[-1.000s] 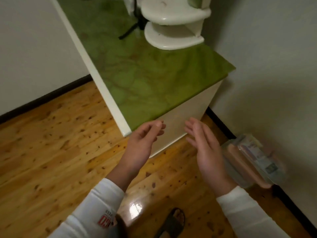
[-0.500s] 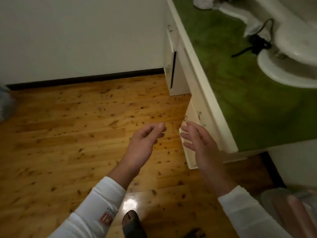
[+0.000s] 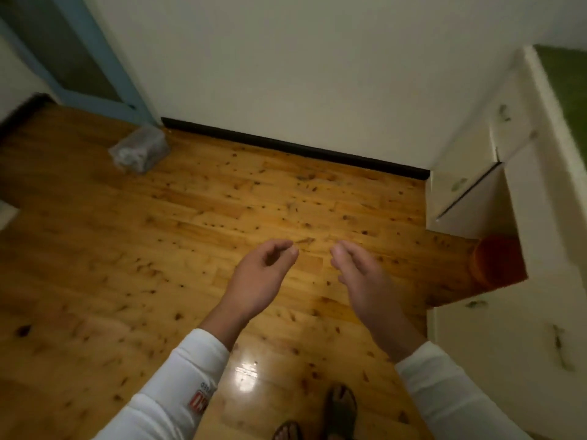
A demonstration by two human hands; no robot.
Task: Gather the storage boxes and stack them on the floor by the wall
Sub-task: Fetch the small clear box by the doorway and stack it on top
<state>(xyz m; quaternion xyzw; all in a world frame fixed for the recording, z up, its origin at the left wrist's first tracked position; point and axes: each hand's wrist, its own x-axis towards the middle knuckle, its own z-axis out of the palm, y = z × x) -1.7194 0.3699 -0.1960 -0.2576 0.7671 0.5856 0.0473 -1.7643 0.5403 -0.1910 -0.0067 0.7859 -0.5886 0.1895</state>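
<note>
A clear plastic storage box [image 3: 139,151] with dim contents lies on the wooden floor at the far left, close to the black skirting of the white wall [image 3: 286,65]. My left hand [image 3: 259,277] and my right hand [image 3: 365,281] hover side by side over the middle of the floor, far from the box. Both hold nothing; the left fingers are loosely curled, the right fingers are apart.
A white desk [image 3: 508,173] with drawers and a green top stands along the right edge. An orange bin [image 3: 498,265] sits in its knee space. A blue-framed door [image 3: 92,55] is at the upper left. My sandalled feet [image 3: 340,411] show at the bottom.
The view has swung left, away from the desk and the boxes stacked by the right wall. The clear box at the far left has come into view. My hands stay empty.
</note>
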